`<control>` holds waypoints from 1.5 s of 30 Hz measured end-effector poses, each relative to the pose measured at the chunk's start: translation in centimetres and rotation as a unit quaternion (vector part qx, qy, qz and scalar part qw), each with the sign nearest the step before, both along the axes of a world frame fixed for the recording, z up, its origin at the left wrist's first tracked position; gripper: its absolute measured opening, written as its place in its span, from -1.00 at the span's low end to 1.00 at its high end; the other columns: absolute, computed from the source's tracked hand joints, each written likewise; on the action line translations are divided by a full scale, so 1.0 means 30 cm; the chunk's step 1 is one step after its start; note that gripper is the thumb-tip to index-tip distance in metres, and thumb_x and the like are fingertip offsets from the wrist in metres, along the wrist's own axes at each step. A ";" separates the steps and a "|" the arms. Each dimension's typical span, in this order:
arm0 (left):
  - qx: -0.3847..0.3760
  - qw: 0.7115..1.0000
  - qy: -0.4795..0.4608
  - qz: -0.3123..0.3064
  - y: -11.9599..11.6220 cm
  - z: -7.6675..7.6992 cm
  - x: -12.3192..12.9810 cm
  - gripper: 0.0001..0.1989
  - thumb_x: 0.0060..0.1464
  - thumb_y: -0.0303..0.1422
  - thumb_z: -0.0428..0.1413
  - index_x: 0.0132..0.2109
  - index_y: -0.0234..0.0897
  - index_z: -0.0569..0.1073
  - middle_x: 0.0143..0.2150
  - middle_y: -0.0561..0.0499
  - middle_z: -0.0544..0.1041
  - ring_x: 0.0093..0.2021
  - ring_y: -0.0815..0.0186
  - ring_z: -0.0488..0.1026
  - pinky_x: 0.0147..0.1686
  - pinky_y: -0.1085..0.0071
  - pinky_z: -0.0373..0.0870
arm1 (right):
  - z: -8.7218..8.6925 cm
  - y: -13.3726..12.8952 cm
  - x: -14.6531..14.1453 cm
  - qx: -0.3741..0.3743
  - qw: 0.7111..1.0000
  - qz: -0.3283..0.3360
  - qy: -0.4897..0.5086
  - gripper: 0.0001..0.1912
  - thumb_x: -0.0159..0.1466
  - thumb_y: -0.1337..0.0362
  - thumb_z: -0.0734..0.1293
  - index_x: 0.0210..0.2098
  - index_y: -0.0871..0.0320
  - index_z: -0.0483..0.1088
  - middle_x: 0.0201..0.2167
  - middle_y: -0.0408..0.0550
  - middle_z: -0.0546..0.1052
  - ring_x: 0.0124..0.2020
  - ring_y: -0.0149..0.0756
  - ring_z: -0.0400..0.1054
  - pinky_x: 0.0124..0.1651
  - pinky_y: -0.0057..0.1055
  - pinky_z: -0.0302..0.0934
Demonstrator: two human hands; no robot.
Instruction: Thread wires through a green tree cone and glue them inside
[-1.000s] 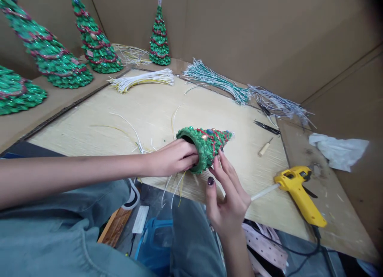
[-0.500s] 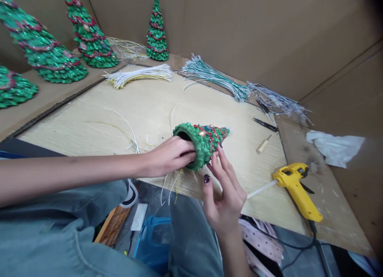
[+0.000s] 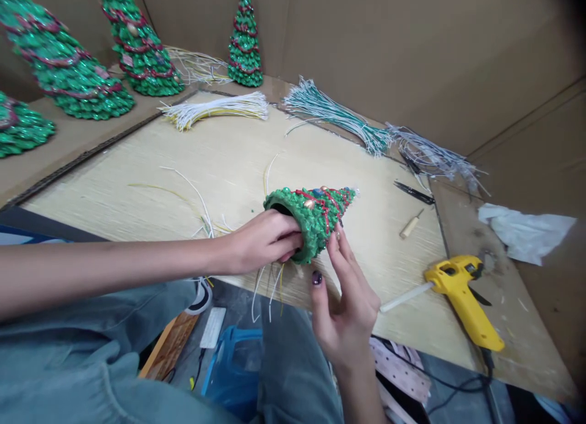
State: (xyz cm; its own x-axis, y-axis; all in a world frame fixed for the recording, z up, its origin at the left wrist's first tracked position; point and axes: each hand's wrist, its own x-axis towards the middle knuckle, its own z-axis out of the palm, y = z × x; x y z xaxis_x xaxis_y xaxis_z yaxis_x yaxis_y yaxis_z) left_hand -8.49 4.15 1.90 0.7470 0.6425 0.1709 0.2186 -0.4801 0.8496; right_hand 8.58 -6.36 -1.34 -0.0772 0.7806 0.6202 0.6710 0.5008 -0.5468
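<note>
A hollow green Christmas tree ornament (image 3: 315, 219) with red garlands lies on its side over the table, its tip pointing right and its open base facing left. The fingers of my left hand (image 3: 270, 241) reach into that base, so their tips and anything between them are hidden. My right hand (image 3: 350, 296) is open, with fingers stretched and thumb apart; its fingertips touch the tree's near side. White and yellow wires (image 3: 268, 290) hang over the table edge below my left hand. More loose wires (image 3: 195, 195) lie left of the tree.
Similar trees (image 3: 245, 43) stand along the back and left. Bundles of white-yellow wires (image 3: 220, 108) and green-white wires (image 3: 339, 116) lie behind. At right are black tweezers (image 3: 413, 193), an awl (image 3: 411, 224), a yellow glue gun (image 3: 467, 299) with its cord, and a crumpled tissue (image 3: 526, 232).
The view has shifted slightly, so the background sits a little differently. Both hands stay at the tree in nearly the same pose. The wires hanging below have swayed slightly.
</note>
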 end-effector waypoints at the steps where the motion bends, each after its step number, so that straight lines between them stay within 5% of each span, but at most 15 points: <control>1: 0.000 1.000 -0.002 0.001 0.000 0.000 0.000 -0.71 0.17 -0.47 -0.05 -0.53 -0.28 0.30 -0.64 0.12 0.35 -0.62 0.46 0.26 -0.55 0.52 0.14 | -0.001 0.000 -0.005 -0.004 1.000 -0.006 0.013 -0.37 0.29 0.49 0.25 0.35 0.21 0.19 0.35 0.13 0.28 0.37 -0.08 0.18 0.32 0.02 0.24; 45: 0.059 0.998 0.024 0.005 0.016 0.001 -0.003 -0.71 0.17 -0.47 -0.03 -0.53 -0.26 0.29 -0.60 0.10 0.36 -0.57 0.42 0.23 -0.53 0.46 0.10 | -0.012 0.001 -0.029 0.024 0.998 -0.054 0.012 -0.36 0.22 0.55 0.26 0.29 0.23 0.28 0.28 0.14 0.38 0.27 -0.07 0.33 0.25 -0.04 0.34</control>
State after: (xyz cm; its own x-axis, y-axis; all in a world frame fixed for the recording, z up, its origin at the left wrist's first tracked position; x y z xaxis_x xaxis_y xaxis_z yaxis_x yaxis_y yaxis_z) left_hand -8.59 4.61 1.93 0.7504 0.6269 0.2095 0.2630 -0.5739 0.7756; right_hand 7.70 -6.34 -1.70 0.0213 0.7534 0.6572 0.7092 0.4520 -0.5411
